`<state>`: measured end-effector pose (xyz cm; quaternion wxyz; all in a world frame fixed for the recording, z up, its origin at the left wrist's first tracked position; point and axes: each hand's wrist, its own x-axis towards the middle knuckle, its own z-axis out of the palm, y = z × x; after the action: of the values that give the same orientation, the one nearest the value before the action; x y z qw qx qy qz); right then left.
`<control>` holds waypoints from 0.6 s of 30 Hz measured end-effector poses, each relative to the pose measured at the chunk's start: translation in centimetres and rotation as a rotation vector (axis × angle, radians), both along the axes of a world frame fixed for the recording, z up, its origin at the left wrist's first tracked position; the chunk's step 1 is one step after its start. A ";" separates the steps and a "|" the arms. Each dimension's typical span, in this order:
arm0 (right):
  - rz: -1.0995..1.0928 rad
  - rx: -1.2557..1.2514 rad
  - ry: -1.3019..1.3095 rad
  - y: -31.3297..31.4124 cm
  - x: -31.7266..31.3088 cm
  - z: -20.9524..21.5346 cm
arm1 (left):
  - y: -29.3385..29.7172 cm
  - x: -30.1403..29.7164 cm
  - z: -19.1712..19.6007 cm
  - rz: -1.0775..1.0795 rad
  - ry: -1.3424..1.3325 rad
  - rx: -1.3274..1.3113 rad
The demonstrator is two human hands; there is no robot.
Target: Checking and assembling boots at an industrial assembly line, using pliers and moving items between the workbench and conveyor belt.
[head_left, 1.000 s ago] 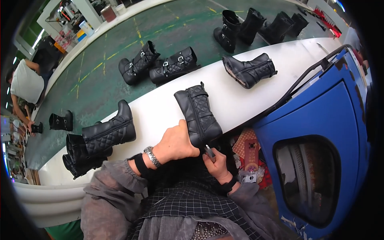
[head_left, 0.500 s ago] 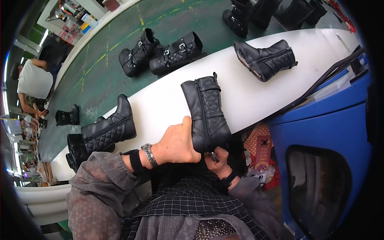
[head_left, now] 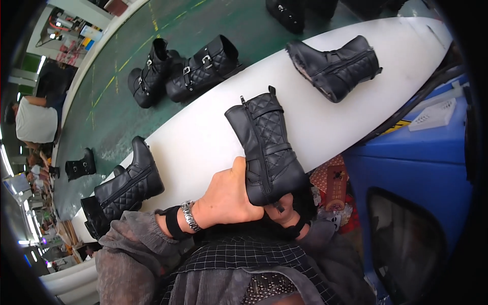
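A black quilted ankle boot [head_left: 267, 147] with a side zip and straps stands tilted in front of me, its shaft pointing up and away. My left hand [head_left: 229, 193] grips its lower part, thumb raised along the side. Beneath the boot's near end is my right hand [head_left: 284, 209], partly hidden by it. A small dark tool [head_left: 278, 207] pokes out of the closed right fingers; its exact kind is unclear. On the white board, another black boot [head_left: 338, 66] lies on its side at the right. More black boots [head_left: 127, 183] lie at the left end.
The long white board [head_left: 198, 137] slants across a green table [head_left: 117, 117] bearing a pair of buckled boots [head_left: 203, 68]. A blue machine housing [head_left: 406, 162] with a dark window stands at the right. A person in white [head_left: 35, 122] works far left.
The held boot has tilted slightly, its lower end shifting right and nearer. My right hand has moved further under it. The whole view has turned a little.
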<state>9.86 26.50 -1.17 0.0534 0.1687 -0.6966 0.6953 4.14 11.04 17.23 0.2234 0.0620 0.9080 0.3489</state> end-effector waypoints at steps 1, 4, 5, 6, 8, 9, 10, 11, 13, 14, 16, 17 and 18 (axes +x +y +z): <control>-0.011 0.013 0.009 0.6 -0.1 0.5 | 0.1 0.0 0.1 0.007 0.014 -0.023; -0.075 0.308 0.062 3.1 -0.4 4.0 | 0.1 0.2 0.0 0.019 0.056 -0.022; -0.077 0.314 0.074 3.7 -0.1 5.0 | 0.0 0.4 -0.1 0.035 0.075 -0.014; -0.016 0.317 -0.038 4.2 0.2 5.9 | -0.1 0.5 -0.2 0.039 0.088 -0.003; 0.099 0.345 -0.205 5.3 1.0 7.5 | -0.1 0.8 -0.4 0.040 0.094 -0.010; 0.088 0.353 -0.185 5.5 1.2 8.4 | -0.1 0.8 -0.3 0.043 0.091 -0.023; 0.119 0.367 -0.265 5.6 1.5 9.2 | -0.1 0.9 -0.2 0.038 0.113 -0.015; 0.150 0.379 -0.347 5.7 1.8 9.9 | 0.0 1.0 -0.2 0.036 0.105 -0.027; 0.180 0.412 -0.353 5.9 2.0 10.7 | 0.0 1.1 -0.3 0.038 0.125 -0.038; 0.187 0.419 -0.371 5.9 2.0 11.0 | 0.0 1.1 -0.4 0.043 0.107 -0.049; 0.190 0.439 -0.376 6.1 2.5 12.0 | 0.1 1.5 0.0 0.047 0.111 -0.057; 0.184 0.441 -0.357 6.1 2.6 12.2 | 0.1 1.6 0.2 0.046 0.113 -0.058; 0.180 0.437 -0.344 6.1 2.6 12.0 | 0.1 1.6 0.0 0.044 0.106 -0.058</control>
<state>12.47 32.64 10.85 -0.1650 0.1171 -0.8108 0.5493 5.74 11.12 17.26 0.1689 0.0539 0.9295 0.3234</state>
